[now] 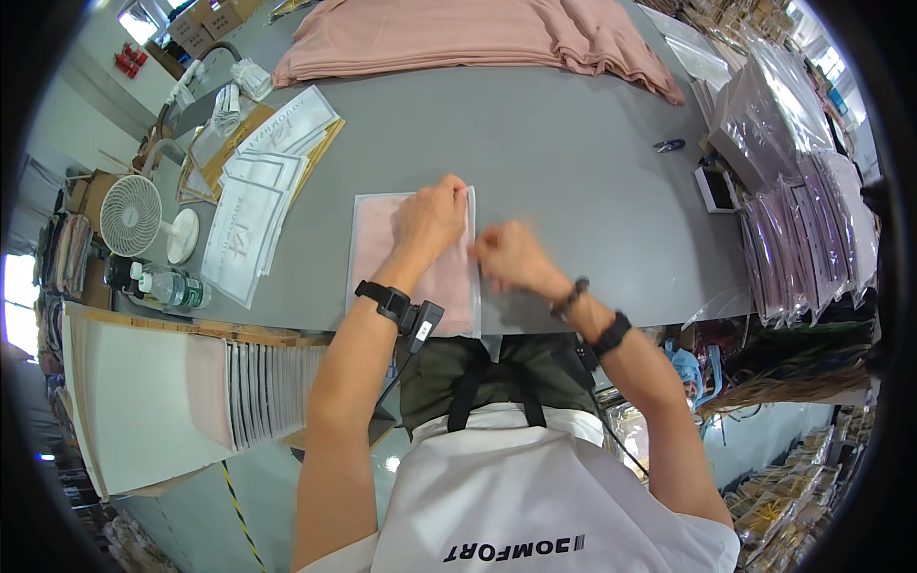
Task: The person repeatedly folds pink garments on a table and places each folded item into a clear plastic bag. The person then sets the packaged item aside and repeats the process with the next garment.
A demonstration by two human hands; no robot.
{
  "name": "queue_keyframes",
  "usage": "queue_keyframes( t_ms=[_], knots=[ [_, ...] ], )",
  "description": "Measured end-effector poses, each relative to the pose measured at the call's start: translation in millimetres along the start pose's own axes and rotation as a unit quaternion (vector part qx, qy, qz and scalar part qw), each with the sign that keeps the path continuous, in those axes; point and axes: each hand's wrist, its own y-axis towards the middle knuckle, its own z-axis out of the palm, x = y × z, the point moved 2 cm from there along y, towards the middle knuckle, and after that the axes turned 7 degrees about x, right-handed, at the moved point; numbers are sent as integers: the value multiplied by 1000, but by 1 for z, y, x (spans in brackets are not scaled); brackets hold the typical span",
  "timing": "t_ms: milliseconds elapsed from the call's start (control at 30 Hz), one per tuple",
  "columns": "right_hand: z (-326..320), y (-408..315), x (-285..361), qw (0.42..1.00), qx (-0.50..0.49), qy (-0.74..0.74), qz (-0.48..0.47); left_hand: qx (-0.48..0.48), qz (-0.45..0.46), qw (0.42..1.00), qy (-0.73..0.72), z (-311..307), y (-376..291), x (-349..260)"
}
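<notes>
A flat frosted plastic garment bag (pixel 474 308) with folded pink fabric (pixel 380 229) inside lies at the table's front edge, before my body. My left hand (pixel 432 218) rests over its upper part, with curled fingers gripping near the top right corner. Beside the bag's right edge is my right hand (pixel 519 258), blurred by motion. Its fingers are bent, and their tips are at or very near that edge; whether they pinch it is not clear.
Pink garments (pixel 430 36) are piled at the table's far side. Printed bags (pixel 251 215), a white fan (pixel 131 216) and a plastic bottle (pixel 172 286) stand or lie left. Thread snips (pixel 670 146), a small box (pixel 715 190) and stacked packed garments (pixel 802 236) are right.
</notes>
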Motion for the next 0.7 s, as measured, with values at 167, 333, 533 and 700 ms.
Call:
queue_keyframes(
  t_ms=[167, 333, 533, 700],
  knots=[
    [54, -87, -28, 997, 71, 28, -10, -26, 1, 996, -81, -5, -12, 4],
    [53, -109, -43, 989, 41, 142, 21, 192, 125, 891, -393, -14, -151, 5],
    [101, -120, -57, 984, 138, 110, 20, 165, -221, 698, -661, 37, -274, 15],
    [118, -130, -51, 981, 188, 21, -53, -159, -256, 786, -539, 22, -285, 41]
  ],
)
